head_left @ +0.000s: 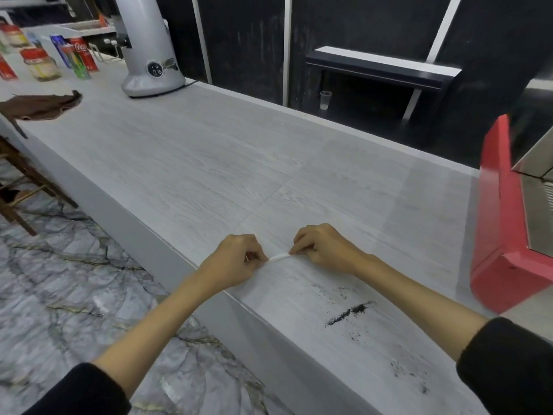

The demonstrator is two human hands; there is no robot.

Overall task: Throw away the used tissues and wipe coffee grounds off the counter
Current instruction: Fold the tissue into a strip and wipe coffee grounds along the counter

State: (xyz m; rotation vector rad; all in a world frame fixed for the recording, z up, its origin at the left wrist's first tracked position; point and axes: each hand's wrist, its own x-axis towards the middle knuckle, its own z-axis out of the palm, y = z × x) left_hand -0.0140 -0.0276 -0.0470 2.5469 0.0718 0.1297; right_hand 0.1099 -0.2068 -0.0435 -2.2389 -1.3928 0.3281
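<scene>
A thin white strip of tissue (pixel 279 257) stretches just above the pale wood-grain counter (pixel 209 163) near its front edge. My left hand (pixel 236 262) pinches its left end and my right hand (pixel 324 248) pinches its right end, fingers curled. Dark coffee grounds (pixel 348 313) lie in a short streak on the counter just right of and nearer than my hands. More grounds (pixel 410 375) are scattered closer to me at the right.
A red-sided machine (pixel 502 235) stands at the counter's right end. A grey grinder (pixel 149 46) stands at the far left, with a brown cloth (pixel 42 106), jars and cans (pixel 74 58) beyond. Marble floor (pixel 74 295) lies left of the counter edge.
</scene>
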